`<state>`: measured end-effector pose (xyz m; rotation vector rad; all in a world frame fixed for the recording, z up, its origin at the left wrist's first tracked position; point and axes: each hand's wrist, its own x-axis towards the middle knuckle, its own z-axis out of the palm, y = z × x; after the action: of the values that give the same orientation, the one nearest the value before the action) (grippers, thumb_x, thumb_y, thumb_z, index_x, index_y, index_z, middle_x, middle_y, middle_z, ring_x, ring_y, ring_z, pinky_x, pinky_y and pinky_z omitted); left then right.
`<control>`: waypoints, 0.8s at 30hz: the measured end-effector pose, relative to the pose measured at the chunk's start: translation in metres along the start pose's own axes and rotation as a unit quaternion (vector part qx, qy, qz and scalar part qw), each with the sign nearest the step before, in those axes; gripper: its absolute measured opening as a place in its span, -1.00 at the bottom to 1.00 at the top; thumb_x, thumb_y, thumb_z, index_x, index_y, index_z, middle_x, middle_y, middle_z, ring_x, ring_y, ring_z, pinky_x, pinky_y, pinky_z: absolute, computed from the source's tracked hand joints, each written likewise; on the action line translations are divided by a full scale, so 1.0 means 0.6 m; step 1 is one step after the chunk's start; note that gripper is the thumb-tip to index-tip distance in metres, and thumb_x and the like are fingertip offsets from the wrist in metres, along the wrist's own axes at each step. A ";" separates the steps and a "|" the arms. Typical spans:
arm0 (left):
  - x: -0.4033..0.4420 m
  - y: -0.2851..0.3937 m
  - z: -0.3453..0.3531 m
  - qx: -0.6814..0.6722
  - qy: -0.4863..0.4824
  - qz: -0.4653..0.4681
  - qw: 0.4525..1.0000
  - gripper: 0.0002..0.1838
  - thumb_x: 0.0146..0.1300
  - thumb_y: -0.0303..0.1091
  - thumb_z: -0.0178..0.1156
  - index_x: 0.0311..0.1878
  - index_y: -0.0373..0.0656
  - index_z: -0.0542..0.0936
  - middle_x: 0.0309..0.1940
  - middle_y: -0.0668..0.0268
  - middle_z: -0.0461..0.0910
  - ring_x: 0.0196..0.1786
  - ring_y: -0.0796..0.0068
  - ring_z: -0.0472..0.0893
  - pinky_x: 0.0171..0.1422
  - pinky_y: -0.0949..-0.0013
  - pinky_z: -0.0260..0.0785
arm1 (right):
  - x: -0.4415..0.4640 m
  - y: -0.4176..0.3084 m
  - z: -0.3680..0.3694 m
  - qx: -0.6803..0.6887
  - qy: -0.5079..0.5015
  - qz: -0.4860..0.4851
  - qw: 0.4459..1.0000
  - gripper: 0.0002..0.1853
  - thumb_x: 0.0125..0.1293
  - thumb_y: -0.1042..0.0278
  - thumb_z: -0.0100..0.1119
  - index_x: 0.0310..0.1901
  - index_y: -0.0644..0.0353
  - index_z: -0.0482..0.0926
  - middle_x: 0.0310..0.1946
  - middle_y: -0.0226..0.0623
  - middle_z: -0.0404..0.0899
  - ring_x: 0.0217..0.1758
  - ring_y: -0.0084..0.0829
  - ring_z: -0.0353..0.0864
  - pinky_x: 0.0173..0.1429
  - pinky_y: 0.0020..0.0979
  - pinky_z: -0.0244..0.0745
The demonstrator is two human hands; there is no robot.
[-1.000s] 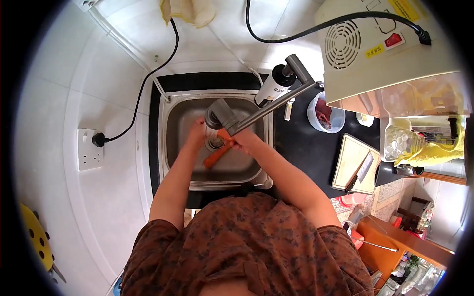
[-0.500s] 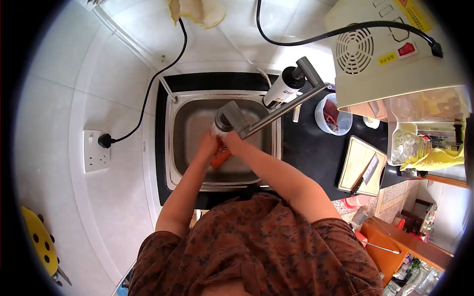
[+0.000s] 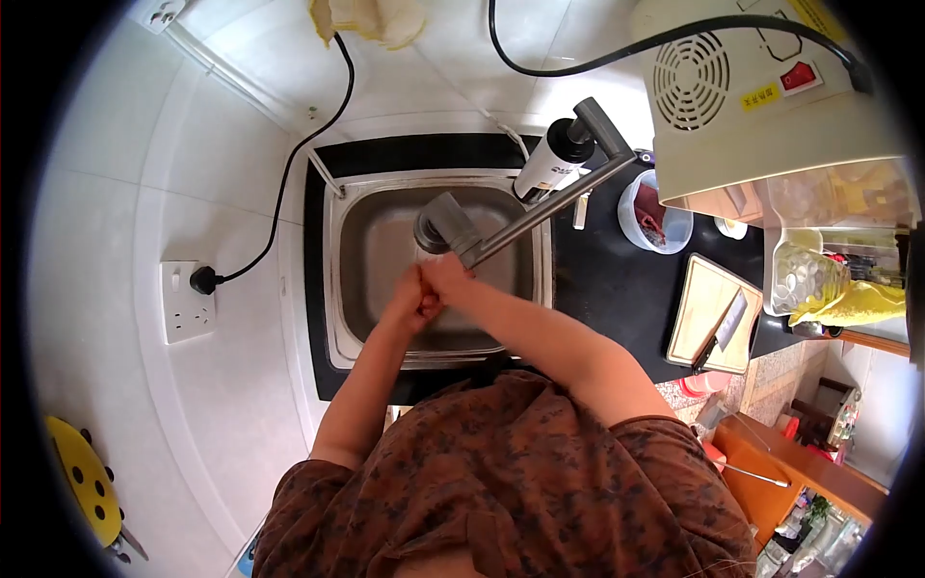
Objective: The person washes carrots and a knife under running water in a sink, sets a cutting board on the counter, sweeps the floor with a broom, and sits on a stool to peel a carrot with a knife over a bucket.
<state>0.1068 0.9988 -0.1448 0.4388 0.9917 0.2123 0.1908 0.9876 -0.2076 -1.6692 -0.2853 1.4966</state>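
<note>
Both hands are together over the metal sink point(image 3: 371, 226), just below the grey faucet head point(image 3: 446, 223). My left hand point(image 3: 412, 296) is closed, its fingers pressed against the other hand. My right hand point(image 3: 446, 276) lies against it, partly under the faucet, with its fingers mostly hidden. A small bit of orange-red shows between the hands, and most of what they hold is covered. The faucet arm point(image 3: 559, 199) reaches across the sink from the right.
Right of the sink are a white bottle point(image 3: 545, 170), a bowl of red meat point(image 3: 655, 214) and a cutting board point(image 3: 708, 313) with a knife point(image 3: 725, 328). A cream machine point(image 3: 761, 125) overhangs the counter point(image 3: 607, 289).
The orange carrot, seen pointing down out of the hands before, is now almost wholly hidden. The hands have come closer together, and the left one has closed more tightly. The view has shifted slightly.
</note>
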 end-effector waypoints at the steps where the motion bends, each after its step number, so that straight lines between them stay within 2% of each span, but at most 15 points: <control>1: 0.008 -0.003 -0.005 -0.048 0.023 -0.030 0.998 -0.65 0.40 -0.01 -0.27 -0.30 -0.06 0.35 -0.63 0.42 0.33 -0.76 0.64 0.12 -0.72 0.53 -0.11 | -0.005 0.009 0.001 0.003 0.042 0.020 0.999 -0.82 0.14 0.38 0.11 -0.26 0.29 0.54 -0.46 -0.17 0.56 -0.38 -0.32 0.57 -0.50 -0.29 0.45; 5: 0.014 -0.003 -0.001 -0.004 0.033 -0.041 0.999 -0.66 0.38 -0.03 -0.21 -0.34 -0.07 0.38 -0.67 0.42 0.29 -0.79 0.69 0.12 -0.74 0.58 -0.13 | 0.026 0.006 -0.024 -0.138 0.031 -0.095 0.985 -0.82 0.14 0.39 0.09 -0.25 0.28 0.55 -0.43 -0.20 0.58 -0.28 -0.36 0.58 -0.37 -0.36 0.49; 7: -0.016 0.006 0.021 -0.033 0.000 -0.074 0.997 -0.67 0.40 -0.04 -0.23 -0.22 -0.08 0.39 -0.61 0.41 0.32 -0.79 0.71 0.13 -0.75 0.62 -0.07 | 0.098 0.033 -0.049 -0.063 0.079 -0.319 0.942 -0.85 0.21 0.39 0.05 -0.46 0.21 0.37 -0.51 -0.42 0.35 -0.35 -0.48 0.39 -0.25 -0.38 0.32; 8: -0.019 0.004 0.017 -0.031 0.001 -0.074 0.997 -0.67 0.40 -0.04 -0.23 -0.22 -0.08 0.39 -0.61 0.41 0.32 -0.79 0.71 0.13 -0.75 0.62 -0.07 | 0.128 0.031 -0.062 -0.061 0.080 -0.319 0.942 -0.85 0.21 0.39 0.05 -0.46 0.21 0.37 -0.51 -0.42 0.35 -0.35 -0.48 0.39 -0.25 -0.38 0.32; 9: -0.022 0.004 0.009 -0.064 -0.063 -0.090 0.992 -0.66 0.40 -0.03 -0.23 -0.15 -0.09 0.39 -0.59 0.40 0.33 -0.78 0.72 0.14 -0.75 0.65 -0.04 | 0.156 0.023 -0.077 0.072 -0.068 -0.218 0.971 -0.83 0.20 0.36 0.09 -0.48 0.19 0.37 -0.50 -0.45 0.34 -0.38 -0.52 0.37 -0.31 -0.38 0.30; 10: -0.023 0.005 0.001 -0.097 -0.127 -0.105 0.982 -0.64 0.41 -0.03 -0.23 -0.07 -0.10 0.38 -0.56 0.39 0.34 -0.78 0.73 0.15 -0.75 0.68 0.00 | 0.150 0.003 -0.087 0.201 -0.213 -0.107 0.950 -0.81 0.19 0.34 0.12 -0.49 0.17 0.37 -0.49 -0.48 0.34 -0.40 -0.55 0.36 -0.38 -0.39 0.28; 11: -0.021 0.005 -0.009 -0.096 -0.126 -0.105 0.982 -0.64 0.41 -0.03 -0.23 -0.07 -0.10 0.38 -0.56 0.39 0.34 -0.78 0.73 0.15 -0.75 0.68 0.00 | 0.134 -0.006 -0.099 0.202 -0.214 -0.108 0.950 -0.81 0.19 0.34 0.12 -0.49 0.17 0.37 -0.49 -0.48 0.34 -0.40 -0.55 0.36 -0.38 -0.39 0.28; 13: -0.013 0.001 -0.027 -0.287 -0.217 -0.192 0.913 -0.61 0.40 -0.05 -0.17 -0.01 -0.21 0.37 -0.57 0.38 0.37 -0.78 0.77 0.25 -0.75 0.73 0.09 | 0.020 -0.091 -0.109 0.133 -0.204 -0.137 0.960 -0.86 0.19 0.30 0.15 -0.39 0.13 0.44 -0.47 -0.53 0.36 -0.37 -0.59 0.38 -0.34 -0.43 0.33; 14: -0.015 0.005 -0.027 -0.287 -0.218 -0.192 0.913 -0.61 0.40 -0.05 -0.17 -0.01 -0.21 0.37 -0.57 0.38 0.37 -0.78 0.77 0.25 -0.75 0.73 0.09 | 0.006 -0.099 -0.110 0.133 -0.204 -0.138 0.960 -0.86 0.19 0.30 0.15 -0.39 0.13 0.44 -0.47 -0.53 0.36 -0.37 -0.59 0.38 -0.34 -0.43 0.33; 16: -0.018 0.012 -0.027 -0.351 -0.184 -0.164 0.903 -0.54 0.40 -0.01 -0.16 0.04 -0.26 0.36 -0.54 0.37 0.37 -0.74 0.76 0.29 -0.71 0.73 0.13 | -0.009 -0.105 -0.113 0.236 -0.249 -0.011 0.939 -0.76 0.20 0.27 0.16 -0.13 0.14 0.45 -0.31 -0.45 0.45 -0.22 -0.49 0.45 -0.14 -0.47 0.39; 17: -0.011 0.013 -0.034 -0.350 -0.185 -0.166 0.903 -0.54 0.40 -0.01 -0.16 0.04 -0.26 0.36 -0.54 0.37 0.37 -0.74 0.76 0.29 -0.71 0.73 0.13 | 0.001 -0.091 -0.113 0.237 -0.247 -0.011 0.940 -0.76 0.20 0.27 0.16 -0.13 0.14 0.45 -0.31 -0.45 0.45 -0.22 -0.49 0.45 -0.14 -0.47 0.39; 20: 0.028 0.013 -0.051 -0.250 -0.197 -0.159 0.934 -0.61 0.41 -0.04 -0.23 -0.05 -0.18 0.39 -0.46 0.35 0.38 -0.65 0.73 0.29 -0.64 0.71 0.15 | 0.043 -0.038 -0.090 0.123 -0.206 -0.149 0.959 -0.51 0.21 0.24 0.14 0.14 0.17 0.30 -0.08 -0.29 0.45 -0.01 -0.30 0.45 0.09 -0.39 0.35; 22: 0.042 0.017 -0.045 -0.173 -0.084 -0.131 0.973 -0.62 0.41 -0.03 -0.25 -0.12 -0.15 0.39 -0.48 0.35 0.39 -0.64 0.69 0.30 -0.63 0.67 0.12 | 0.036 -0.018 -0.062 -0.013 -0.054 -0.280 0.958 -0.38 0.19 0.21 0.15 0.23 0.24 0.18 0.08 -0.09 0.35 0.14 -0.17 0.37 0.18 -0.27 0.30; 23: 0.046 0.018 -0.039 -0.171 -0.085 -0.131 0.973 -0.62 0.41 -0.03 -0.25 -0.12 -0.15 0.39 -0.48 0.35 0.39 -0.64 0.69 0.30 -0.63 0.67 0.12 | 0.030 -0.012 -0.051 -0.012 -0.052 -0.281 0.958 -0.38 0.19 0.21 0.15 0.23 0.24 0.18 0.08 -0.09 0.35 0.14 -0.17 0.37 0.18 -0.27 0.30; 24: 0.048 0.017 -0.029 -0.112 -0.045 -0.121 0.985 -0.61 0.41 -0.01 -0.27 -0.16 -0.14 0.38 -0.51 0.35 0.38 -0.67 0.66 0.28 -0.66 0.65 0.09 | 0.019 -0.010 -0.040 -0.113 0.012 -0.284 0.952 -0.56 0.18 0.32 0.14 0.07 0.25 0.31 -0.10 -0.21 0.45 -0.08 -0.31 0.45 -0.03 -0.32 0.39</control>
<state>0.1075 1.0232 -0.1701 0.1196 0.9109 0.0812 0.2176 0.9884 -0.2135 -1.5909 -0.8728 1.0343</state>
